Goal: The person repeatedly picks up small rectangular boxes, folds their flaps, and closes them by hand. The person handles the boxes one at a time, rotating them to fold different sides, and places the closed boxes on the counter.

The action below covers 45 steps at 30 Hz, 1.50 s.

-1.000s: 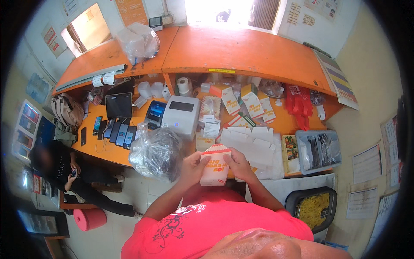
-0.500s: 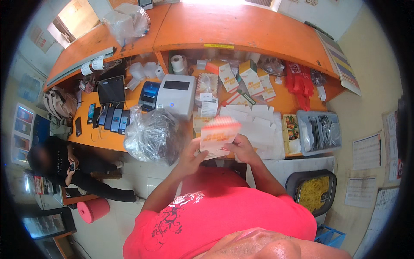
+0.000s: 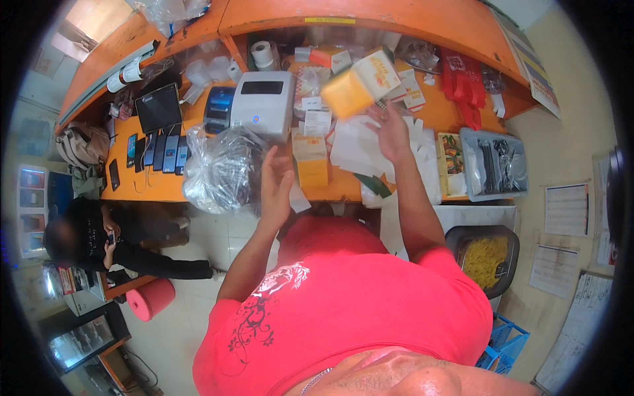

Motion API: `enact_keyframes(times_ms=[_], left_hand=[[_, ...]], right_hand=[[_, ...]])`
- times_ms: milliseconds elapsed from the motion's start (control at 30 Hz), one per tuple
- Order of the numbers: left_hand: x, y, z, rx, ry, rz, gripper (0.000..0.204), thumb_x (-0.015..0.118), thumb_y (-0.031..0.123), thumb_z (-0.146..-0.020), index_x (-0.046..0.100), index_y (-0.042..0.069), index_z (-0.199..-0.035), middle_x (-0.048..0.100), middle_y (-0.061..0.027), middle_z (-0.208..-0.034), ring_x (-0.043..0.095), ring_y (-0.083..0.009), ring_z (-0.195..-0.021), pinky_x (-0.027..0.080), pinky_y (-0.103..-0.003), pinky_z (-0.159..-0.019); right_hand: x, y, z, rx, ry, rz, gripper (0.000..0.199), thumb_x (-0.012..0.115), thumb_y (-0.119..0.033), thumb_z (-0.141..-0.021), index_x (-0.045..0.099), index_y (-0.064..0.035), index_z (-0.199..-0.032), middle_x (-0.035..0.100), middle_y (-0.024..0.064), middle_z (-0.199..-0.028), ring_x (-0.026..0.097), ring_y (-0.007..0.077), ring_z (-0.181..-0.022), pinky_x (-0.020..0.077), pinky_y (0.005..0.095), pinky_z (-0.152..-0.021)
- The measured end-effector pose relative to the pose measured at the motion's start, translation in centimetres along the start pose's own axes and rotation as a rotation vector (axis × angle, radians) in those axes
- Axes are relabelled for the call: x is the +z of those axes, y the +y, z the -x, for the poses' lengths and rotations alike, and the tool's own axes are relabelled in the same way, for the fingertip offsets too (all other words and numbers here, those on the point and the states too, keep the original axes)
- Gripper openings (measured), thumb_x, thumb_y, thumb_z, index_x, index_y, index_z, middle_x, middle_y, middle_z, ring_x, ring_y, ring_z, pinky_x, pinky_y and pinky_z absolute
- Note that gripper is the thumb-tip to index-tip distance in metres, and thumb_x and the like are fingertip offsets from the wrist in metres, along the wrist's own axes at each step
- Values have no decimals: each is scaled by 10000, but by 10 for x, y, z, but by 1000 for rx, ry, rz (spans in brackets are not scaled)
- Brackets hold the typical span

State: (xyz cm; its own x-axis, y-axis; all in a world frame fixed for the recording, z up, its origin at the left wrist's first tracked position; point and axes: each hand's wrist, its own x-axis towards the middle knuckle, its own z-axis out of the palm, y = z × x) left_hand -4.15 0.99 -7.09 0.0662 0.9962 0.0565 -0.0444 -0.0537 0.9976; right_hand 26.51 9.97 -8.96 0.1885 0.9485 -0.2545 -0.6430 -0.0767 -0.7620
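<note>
My right hand [image 3: 392,132] reaches over the table with its fingers spread. Just beyond its fingertips is a blurred yellow-and-white printed carton [image 3: 348,92]; I see no grip on it. My left hand [image 3: 276,185] is raised near the table's front edge, open, between a clear plastic bag [image 3: 221,168] and another yellow-and-white carton [image 3: 310,158] lying flat. A small white flap [image 3: 299,198] shows beside the left fingers; whether they touch it I cannot tell. White paper sheets [image 3: 353,144] lie below the right hand.
A white printer-like machine [image 3: 261,99], several phones [image 3: 173,153] and a tablet [image 3: 158,109] stand to the left. A grey tray of cutlery [image 3: 492,162] and a black container of yellow food [image 3: 485,257] are at right. A person sits at far left near a pink bin [image 3: 152,298].
The printed carton that both hands held before my chest is out of them. My right hand has stretched forward; the left has moved left and up. A carton now shows blurred beyond the right fingers.
</note>
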Motion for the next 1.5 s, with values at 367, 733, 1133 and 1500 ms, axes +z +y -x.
enact_keyframes(times_ms=[367, 733, 1133, 1500], left_hand=[[-7, -8, 20, -68, -105, 34, 315, 570, 167, -1022, 562, 36, -1308, 620, -57, -1129, 595, -150, -1021, 462, -290, -878], [-8, -8, 12, -50, -168, -76, 309, 616, 119, -991, 586, 21, -1283, 645, -98, -1124, 618, -169, -1046, 491, -318, -915], [35, 100, -20, 715, -81, -838, 420, 686, 42, -839, 561, -7, -1237, 629, -181, -1104, 590, -368, -1062, 430, -452, -980], [44, 82, -12, 413, -65, -461, 145, 686, 60, -836, 578, 3, -912, 541, -140, -795, 551, -338, -729, 452, -443, -677]], right_hand=[[-53, 75, 47, -226, -405, 1960, 475, 686, -210, -872, 582, -95, -1321, 531, 183, -1380, 515, 381, -1265, 452, 485, -1043], [-38, -1, 32, -506, 4, 1609, 179, 546, -152, -965, 637, 2, -968, 658, 261, -929, 648, 415, -848, 504, 475, -783], [72, -65, 140, -378, -369, 1129, 172, 537, -58, -972, 582, -9, -1131, 649, 213, -946, 658, 347, -851, 503, 393, -766], [87, -10, 144, -697, -253, 1049, 121, 639, -28, -879, 595, -14, -990, 600, 149, -825, 590, 340, -787, 462, 427, -739]])
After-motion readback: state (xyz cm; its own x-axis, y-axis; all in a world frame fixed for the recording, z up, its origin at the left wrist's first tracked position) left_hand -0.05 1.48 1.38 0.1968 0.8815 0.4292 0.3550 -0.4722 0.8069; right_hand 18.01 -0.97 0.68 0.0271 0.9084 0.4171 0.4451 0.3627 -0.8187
